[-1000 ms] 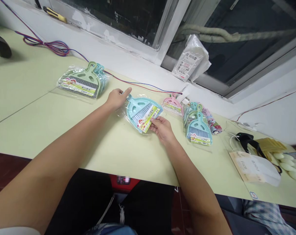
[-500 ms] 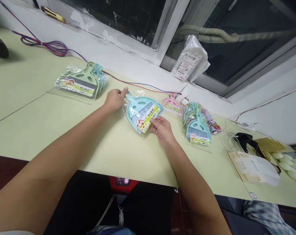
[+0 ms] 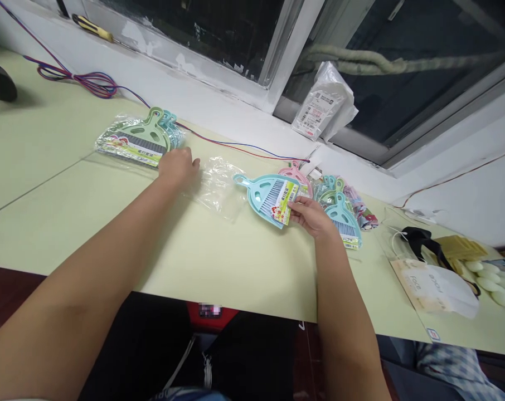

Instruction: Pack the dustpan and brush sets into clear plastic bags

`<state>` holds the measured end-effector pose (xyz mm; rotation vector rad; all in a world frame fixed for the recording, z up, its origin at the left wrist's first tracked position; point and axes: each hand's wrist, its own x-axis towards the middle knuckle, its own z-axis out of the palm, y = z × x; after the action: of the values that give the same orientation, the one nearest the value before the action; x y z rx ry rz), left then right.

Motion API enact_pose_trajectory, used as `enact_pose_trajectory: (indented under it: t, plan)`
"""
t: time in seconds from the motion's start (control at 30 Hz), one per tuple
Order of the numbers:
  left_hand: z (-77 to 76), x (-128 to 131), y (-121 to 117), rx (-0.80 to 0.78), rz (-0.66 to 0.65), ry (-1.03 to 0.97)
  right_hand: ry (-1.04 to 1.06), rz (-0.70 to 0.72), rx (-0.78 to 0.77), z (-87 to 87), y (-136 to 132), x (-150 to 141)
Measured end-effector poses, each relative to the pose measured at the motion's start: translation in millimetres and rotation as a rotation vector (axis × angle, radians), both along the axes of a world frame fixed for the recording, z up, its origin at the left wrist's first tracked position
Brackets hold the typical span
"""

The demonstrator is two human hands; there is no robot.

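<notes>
A light-blue dustpan (image 3: 256,192) with a grey-bristled brush and a printed card label (image 3: 285,203) is out of its wrapper, over the middle of the table. My right hand (image 3: 313,216) pinches it at the label edge, thumb on top. To the left, my left hand (image 3: 178,169) is closed on the clear plastic bag (image 3: 221,189), which trails rightward toward the dustpan handle. Just behind my left hand lies a pile of bagged green and blue dustpan sets (image 3: 139,136). A pink dustpan (image 3: 295,170) is partly hidden behind the one I hold.
More dustpan sets (image 3: 342,220) lie right of my right hand, beside a patterned cloth bundle (image 3: 361,206). A coiled cable (image 3: 93,81) runs along the wall. A screwdriver (image 3: 91,28) and a white plastic package (image 3: 323,103) are on the window ledge. A paper bag (image 3: 434,287) lies far right.
The dustpan has come out of its clear bag. My right hand has carried it to the right, while my left hand has pulled the bag leftward.
</notes>
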<state>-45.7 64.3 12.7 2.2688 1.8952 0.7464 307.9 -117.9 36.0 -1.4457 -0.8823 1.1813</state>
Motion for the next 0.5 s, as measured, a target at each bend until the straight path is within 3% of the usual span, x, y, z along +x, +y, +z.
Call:
enact_pose_trajectory:
  t: [0.13,0.23,0.37,0.5]
  plan:
    - [-1.4,20.4,-12.0,0.251,-0.357,0.027,0.004,0.017,-0.021,2.0,-4.4,24.6]
    - [-13.6,36.5,-16.7,0.067,-0.613,0.145,0.019,0.015,-0.015,2.4,-6.4,34.8]
    - [-25.0,42.3,-19.0,-0.164,-0.661,0.257,0.054,-0.029,0.027,0.1,-6.4,41.9]
    - [-19.8,36.8,-15.9,-0.094,-0.574,0.193,0.06,-0.019,0.057,-4.6,-3.5,39.5]
